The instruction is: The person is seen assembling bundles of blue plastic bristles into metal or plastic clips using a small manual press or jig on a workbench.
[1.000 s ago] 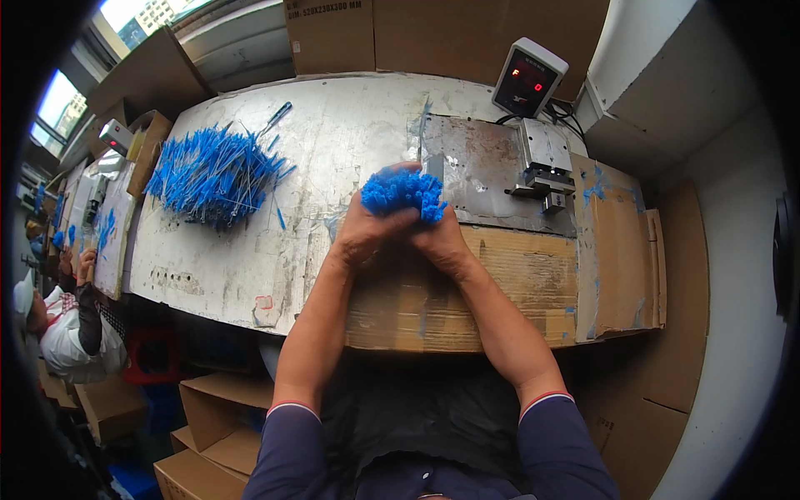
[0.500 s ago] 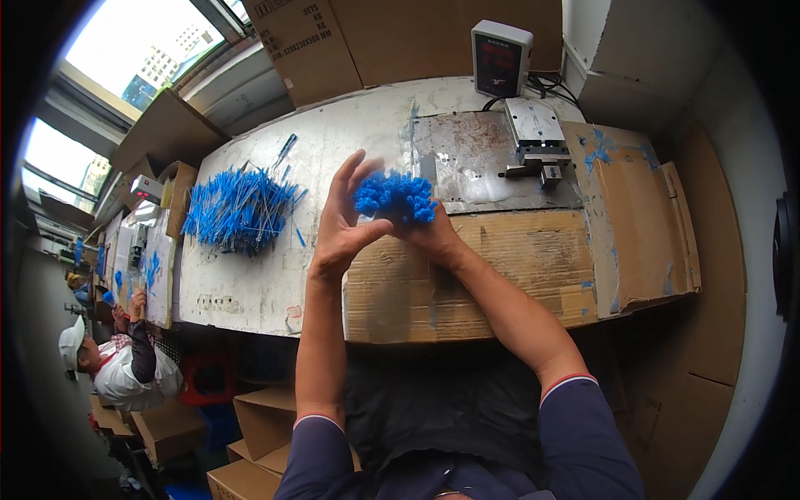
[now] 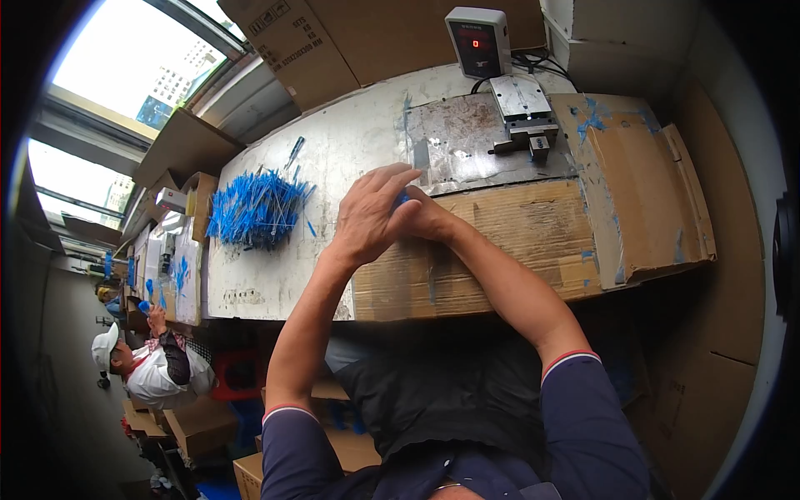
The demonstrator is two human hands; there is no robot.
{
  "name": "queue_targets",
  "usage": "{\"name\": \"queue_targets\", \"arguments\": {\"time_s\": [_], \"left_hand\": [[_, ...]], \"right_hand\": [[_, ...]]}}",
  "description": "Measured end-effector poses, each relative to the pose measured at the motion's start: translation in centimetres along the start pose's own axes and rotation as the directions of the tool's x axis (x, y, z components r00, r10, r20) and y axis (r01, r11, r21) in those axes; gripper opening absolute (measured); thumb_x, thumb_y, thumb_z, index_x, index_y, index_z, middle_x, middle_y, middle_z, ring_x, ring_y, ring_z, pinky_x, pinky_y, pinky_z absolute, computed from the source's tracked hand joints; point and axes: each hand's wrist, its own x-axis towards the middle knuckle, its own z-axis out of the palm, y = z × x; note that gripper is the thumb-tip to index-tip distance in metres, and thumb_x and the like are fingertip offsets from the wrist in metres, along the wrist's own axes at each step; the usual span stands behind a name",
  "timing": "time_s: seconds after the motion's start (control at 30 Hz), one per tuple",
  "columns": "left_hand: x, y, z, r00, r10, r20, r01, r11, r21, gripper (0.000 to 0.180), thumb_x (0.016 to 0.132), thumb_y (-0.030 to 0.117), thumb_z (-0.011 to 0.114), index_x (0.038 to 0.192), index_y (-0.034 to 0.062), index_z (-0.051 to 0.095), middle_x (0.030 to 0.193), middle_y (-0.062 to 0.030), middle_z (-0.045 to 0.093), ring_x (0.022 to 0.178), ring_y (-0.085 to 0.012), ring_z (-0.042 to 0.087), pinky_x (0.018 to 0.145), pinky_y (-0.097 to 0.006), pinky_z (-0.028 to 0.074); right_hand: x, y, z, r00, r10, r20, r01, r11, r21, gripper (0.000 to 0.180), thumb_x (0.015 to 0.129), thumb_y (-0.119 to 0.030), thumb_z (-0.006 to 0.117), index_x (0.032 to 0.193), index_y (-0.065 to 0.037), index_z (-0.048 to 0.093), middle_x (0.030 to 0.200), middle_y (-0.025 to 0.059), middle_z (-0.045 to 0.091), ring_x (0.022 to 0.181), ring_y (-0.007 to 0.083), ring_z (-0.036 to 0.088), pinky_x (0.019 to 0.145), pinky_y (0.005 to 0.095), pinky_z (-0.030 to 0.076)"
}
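My right hand [image 3: 433, 220] is closed round a bundle of thin blue plastic pieces [image 3: 402, 197], above the near part of the bench. Only a small patch of blue shows between my hands. My left hand [image 3: 367, 215] lies over the top of that bundle, its fingers stretched out and its thumb pointing toward the right hand. To the left, a heap of loose blue strips with pale thin stems [image 3: 254, 208] rests on the white bench top [image 3: 275, 283].
A metal fixture [image 3: 525, 112] stands on a steel plate [image 3: 458, 137], with a small display box [image 3: 479, 43] behind it. Flattened cardboard [image 3: 500, 250] covers the near bench edge. A screwdriver-like tool [image 3: 295, 150] lies behind the heap. A person in a white cap [image 3: 105, 346] works at far left.
My left hand has moved from the bundle's side to over its top, hiding most of it. The fingers have gone from curved to flatter. The whole view has shifted slightly.
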Motion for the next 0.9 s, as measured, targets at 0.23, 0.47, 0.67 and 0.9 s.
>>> {"name": "queue_targets", "arguments": {"time_s": [0.23,0.47,0.67,0.9], "left_hand": [[1.9,-1.9,-3.4,0.996,0.012,-0.086,-0.016,0.999,-0.046,0.08,0.101,0.073,0.028,0.15,0.0159,0.053,0.158,-0.0133,0.046,0.153,-0.0338,0.031,0.126,-0.048,0.02],[2.0,-2.2,-4.1,0.998,-0.03,-0.048,0.016,0.959,-0.282,0.073,0.103,0.066,0.032,0.148,0.013,0.053,0.158,-0.0185,0.044,0.152,-0.0365,0.034,0.124,-0.048,0.025],[2.1,-0.4,-1.5,0.965,0.127,0.228,-0.162,0.976,0.142,0.06,0.107,0.057,0.032,0.147,0.0182,0.056,0.158,-0.0126,0.046,0.153,-0.0327,0.031,0.126,-0.048,0.022],[3.1,0.3,-1.1,0.905,0.16,0.395,-0.219,0.97,0.108,0.072,0.1,0.07,0.039,0.145,0.016,0.058,0.152,-0.0144,0.051,0.149,-0.0336,0.037,0.124,-0.05,0.025]], "right_hand": [[0.1,-2.3,-0.1,0.994,-0.108,0.001,0.107,0.985,0.135,0.014,0.085,-0.007,0.08,0.096,0.0,0.074,0.088,0.008,0.077,0.087,0.0165,0.073,0.082,0.0319,0.059],[0.1,-2.3,-0.3,0.998,-0.063,0.02,0.063,0.997,0.034,0.013,0.079,-0.002,0.082,0.091,-0.003,0.076,0.087,0.0057,0.077,0.088,0.0148,0.074,0.086,0.0328,0.058],[0.7,-1.9,0.6,0.929,-0.283,-0.238,0.319,0.939,0.128,0.022,0.085,-0.001,0.077,0.107,-0.001,0.072,0.099,0.0094,0.076,0.097,0.0183,0.073,0.09,0.0343,0.058],[0.6,-0.8,0.5,0.825,-0.502,-0.259,0.476,0.865,-0.161,0.01,0.083,-0.005,0.079,0.091,0.0,0.075,0.082,0.0084,0.076,0.085,0.0207,0.075,0.085,0.0361,0.06]]}}
